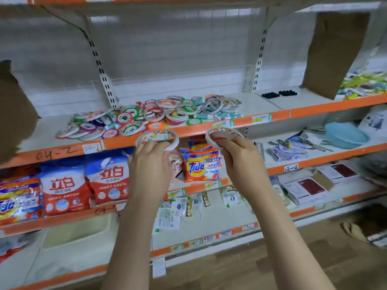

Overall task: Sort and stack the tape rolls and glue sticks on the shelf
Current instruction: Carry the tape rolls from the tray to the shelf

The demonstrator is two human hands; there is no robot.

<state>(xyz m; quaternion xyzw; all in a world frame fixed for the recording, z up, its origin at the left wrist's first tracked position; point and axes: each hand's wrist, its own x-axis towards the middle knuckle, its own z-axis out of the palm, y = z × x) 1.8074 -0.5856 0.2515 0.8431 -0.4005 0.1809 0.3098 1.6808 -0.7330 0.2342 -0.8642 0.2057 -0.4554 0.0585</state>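
Tape rolls (150, 116), light stiff rings best pinched at the rim, lie heaped along the shelf's front edge (209, 130) as left hand (149, 162) and right hand (240, 158) each pinch one white roll just before that edge.

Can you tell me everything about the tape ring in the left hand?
The tape ring is a thin white roll with a wide open middle, probably paper-backed tape. A printed label with orange and green marks sits across its top. It is held nearly flat, tipped slightly toward the camera, in front of the orange shelf edge, just below the pile of tape rolls. The left hand grips its lower rim from beneath. It does not touch the shelf.
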